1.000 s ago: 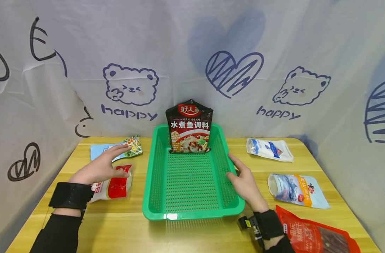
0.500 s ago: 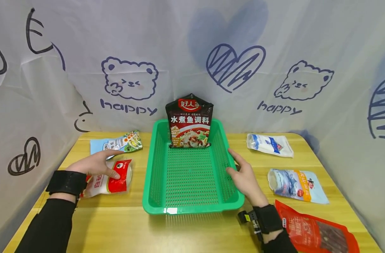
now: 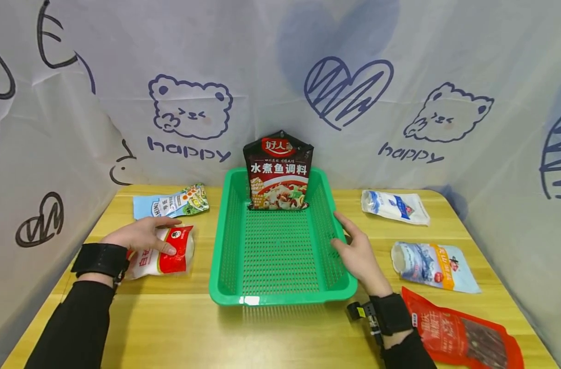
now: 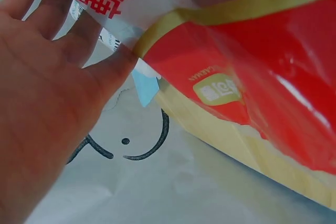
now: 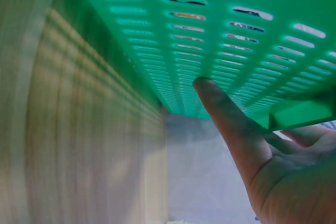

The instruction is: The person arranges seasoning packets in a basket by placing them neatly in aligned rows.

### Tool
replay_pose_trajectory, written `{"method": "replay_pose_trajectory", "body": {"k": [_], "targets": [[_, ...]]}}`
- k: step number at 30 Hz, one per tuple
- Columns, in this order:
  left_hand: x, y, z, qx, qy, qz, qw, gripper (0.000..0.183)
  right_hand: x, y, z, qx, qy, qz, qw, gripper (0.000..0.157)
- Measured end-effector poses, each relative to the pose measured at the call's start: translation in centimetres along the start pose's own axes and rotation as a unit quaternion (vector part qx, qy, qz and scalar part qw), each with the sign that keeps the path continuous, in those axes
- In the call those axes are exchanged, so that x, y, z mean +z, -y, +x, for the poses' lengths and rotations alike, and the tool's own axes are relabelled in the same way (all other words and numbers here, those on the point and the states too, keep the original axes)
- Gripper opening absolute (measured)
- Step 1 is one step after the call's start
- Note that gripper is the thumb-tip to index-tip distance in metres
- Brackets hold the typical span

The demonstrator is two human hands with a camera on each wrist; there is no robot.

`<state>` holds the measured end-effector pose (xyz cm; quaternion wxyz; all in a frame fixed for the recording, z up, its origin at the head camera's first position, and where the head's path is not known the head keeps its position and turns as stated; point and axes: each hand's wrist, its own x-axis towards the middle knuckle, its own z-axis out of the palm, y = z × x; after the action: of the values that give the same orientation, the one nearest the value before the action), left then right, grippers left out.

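Note:
My left hand (image 3: 144, 237) lies over a red and white bag of sugar (image 3: 181, 246), thumb on its upper face and the fingers at the far edge. In the left wrist view, the sugar bag (image 4: 278, 72) overlaps the fingertips and meets the thumb (image 4: 113, 72). My right hand (image 3: 359, 259) holds the right rim of a green plastic basket (image 3: 282, 297). One finger (image 5: 226, 108) of that hand presses the slotted outer wall of the basket (image 5: 173, 40) in the right wrist view. Inside the basket, a dark fish seasoning packet (image 3: 278, 174) leans upright against the back.
A blue Heinz pouch (image 3: 169, 203) lies behind the sugar bag. On the right of the wooden table (image 3: 179, 333) are a white packet (image 3: 395, 207), a blue and orange pouch (image 3: 434, 266) and a red pouch (image 3: 462, 333). A patterned cloth (image 3: 266, 61) stands behind.
My left hand has come down from above the bags onto the sugar bag, its thumb now on the bag. The right hand stays at the basket rim. The head view has tilted slightly.

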<state>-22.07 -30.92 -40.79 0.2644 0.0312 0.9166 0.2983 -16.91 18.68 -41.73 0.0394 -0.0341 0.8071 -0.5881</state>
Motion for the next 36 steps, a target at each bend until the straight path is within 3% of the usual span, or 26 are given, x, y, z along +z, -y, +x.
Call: {"method": "replay_pose_trajectory", "body": {"k": [11,20,30,36], "targets": [[0.1,-0.2,-0.1,0.027,-0.032,0.001,0.9991,0.084,-0.1,0.1,0.2,0.001,0.001,0.008,1.0,0.07],[0.5,-0.6,-1.0,0.052,-0.093,0.005,0.9942,0.057,0.0,0.0,0.1,-0.005,0.002,0.002,1.0,0.069],[2.1,-1.7,-2.1,0.066,-0.171,-0.017,0.9829,0.046,0.0,0.0,0.0,-0.005,-0.002,0.006,1.0,0.069],[2.8,-2.4,-2.8,0.084,-0.221,0.004,0.9717,0.045,0.1,0.1,-0.1,0.002,0.003,0.011,1.0,0.069]]}}
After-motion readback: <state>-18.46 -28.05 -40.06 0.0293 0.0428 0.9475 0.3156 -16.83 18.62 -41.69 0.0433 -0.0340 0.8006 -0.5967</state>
